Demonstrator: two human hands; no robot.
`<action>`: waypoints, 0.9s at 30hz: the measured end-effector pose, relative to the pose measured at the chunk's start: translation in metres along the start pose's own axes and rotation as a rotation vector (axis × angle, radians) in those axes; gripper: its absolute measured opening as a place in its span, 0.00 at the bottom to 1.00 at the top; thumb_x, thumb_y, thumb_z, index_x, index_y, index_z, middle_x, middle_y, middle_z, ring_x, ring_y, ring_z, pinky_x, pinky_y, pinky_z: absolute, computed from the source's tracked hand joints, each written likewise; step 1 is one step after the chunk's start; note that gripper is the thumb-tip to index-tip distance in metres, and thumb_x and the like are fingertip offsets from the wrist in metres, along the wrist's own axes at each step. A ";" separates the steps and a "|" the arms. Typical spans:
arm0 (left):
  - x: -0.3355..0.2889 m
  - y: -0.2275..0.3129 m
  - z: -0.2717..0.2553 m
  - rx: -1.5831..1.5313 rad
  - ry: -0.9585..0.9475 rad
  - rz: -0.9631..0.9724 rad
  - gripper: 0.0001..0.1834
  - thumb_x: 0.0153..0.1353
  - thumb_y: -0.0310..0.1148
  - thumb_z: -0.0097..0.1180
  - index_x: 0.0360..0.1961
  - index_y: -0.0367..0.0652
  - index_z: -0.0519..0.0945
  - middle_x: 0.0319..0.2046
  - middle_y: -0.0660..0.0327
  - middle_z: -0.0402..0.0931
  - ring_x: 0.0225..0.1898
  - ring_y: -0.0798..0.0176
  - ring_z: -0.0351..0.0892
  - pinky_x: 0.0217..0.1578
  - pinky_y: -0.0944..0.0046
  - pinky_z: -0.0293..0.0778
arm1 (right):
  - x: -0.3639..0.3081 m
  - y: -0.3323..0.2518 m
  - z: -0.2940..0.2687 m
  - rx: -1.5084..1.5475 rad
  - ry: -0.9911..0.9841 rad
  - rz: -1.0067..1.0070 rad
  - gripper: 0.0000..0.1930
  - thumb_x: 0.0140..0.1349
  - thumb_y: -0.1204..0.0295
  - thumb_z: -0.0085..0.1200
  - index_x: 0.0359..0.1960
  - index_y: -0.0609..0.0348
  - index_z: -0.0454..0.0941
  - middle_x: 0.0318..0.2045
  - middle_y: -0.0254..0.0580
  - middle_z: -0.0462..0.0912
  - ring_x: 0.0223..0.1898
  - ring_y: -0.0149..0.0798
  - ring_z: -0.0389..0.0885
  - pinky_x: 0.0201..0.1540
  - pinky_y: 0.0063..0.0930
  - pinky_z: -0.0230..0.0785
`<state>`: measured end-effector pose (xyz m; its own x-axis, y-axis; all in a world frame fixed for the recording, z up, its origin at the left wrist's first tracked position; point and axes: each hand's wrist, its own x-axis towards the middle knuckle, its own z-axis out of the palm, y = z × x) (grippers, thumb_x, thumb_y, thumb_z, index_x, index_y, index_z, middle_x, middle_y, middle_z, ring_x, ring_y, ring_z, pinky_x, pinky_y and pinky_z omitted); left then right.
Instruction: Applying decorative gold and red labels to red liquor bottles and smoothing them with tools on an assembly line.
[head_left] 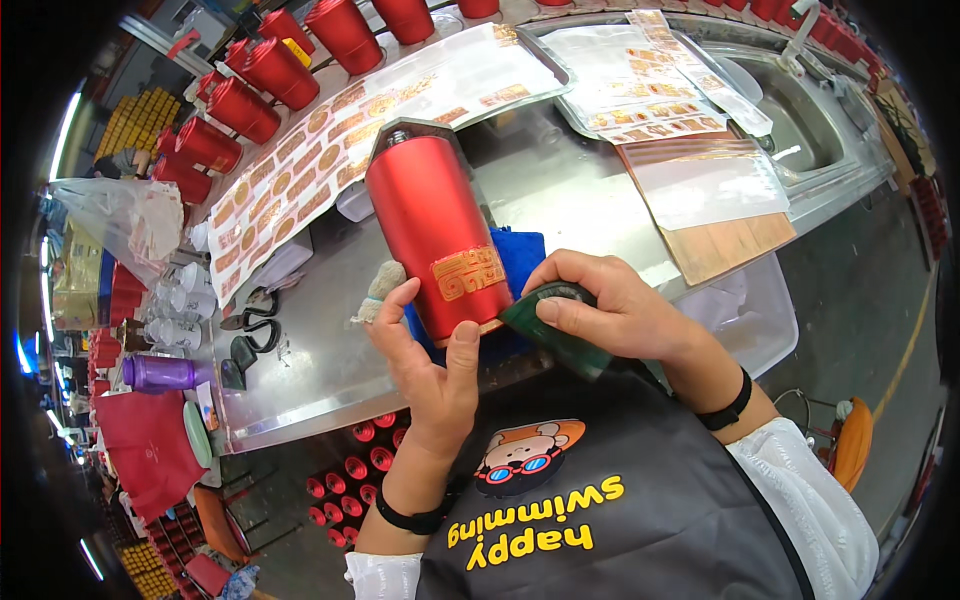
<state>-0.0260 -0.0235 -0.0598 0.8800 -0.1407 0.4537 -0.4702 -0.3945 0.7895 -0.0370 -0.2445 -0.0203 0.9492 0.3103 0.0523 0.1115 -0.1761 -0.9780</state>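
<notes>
A gold patterned decal (467,273) already on it, the shiny red cylinder (420,210) seems unfinished, the left hand (436,385) spread-fingered against it, the right hand (622,312) pinching a flat dark-green scraper (562,346).

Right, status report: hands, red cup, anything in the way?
Left hand at lower end of red cup. Right hand gripping dark green scraper beside it. Gold pattern uncovered; blue cloth behind cup, not over pattern.
</notes>
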 end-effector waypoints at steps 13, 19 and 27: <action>0.001 0.002 0.001 0.040 0.003 0.013 0.32 0.64 0.40 0.57 0.61 0.33 0.60 0.58 0.53 0.60 0.62 0.58 0.57 0.66 0.58 0.48 | -0.001 0.001 0.002 -0.043 -0.065 -0.044 0.11 0.64 0.68 0.53 0.43 0.63 0.76 0.33 0.42 0.80 0.36 0.34 0.78 0.40 0.28 0.70; 0.001 -0.005 0.000 -0.070 0.008 0.009 0.32 0.63 0.40 0.57 0.61 0.34 0.60 0.57 0.54 0.60 0.61 0.58 0.58 0.66 0.57 0.48 | 0.001 -0.002 0.006 -0.048 -0.052 -0.071 0.11 0.65 0.68 0.53 0.43 0.63 0.76 0.33 0.42 0.81 0.37 0.34 0.79 0.41 0.28 0.70; 0.002 0.001 0.001 0.011 0.004 0.004 0.32 0.63 0.40 0.58 0.61 0.34 0.60 0.58 0.54 0.60 0.61 0.58 0.58 0.66 0.57 0.47 | 0.004 -0.001 0.010 -0.019 -0.041 -0.087 0.11 0.65 0.69 0.53 0.43 0.63 0.76 0.34 0.42 0.81 0.36 0.33 0.79 0.41 0.27 0.70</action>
<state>-0.0247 -0.0256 -0.0582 0.8779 -0.1387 0.4583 -0.4727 -0.4042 0.7831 -0.0365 -0.2341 -0.0208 0.9228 0.3635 0.1281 0.1987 -0.1641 -0.9662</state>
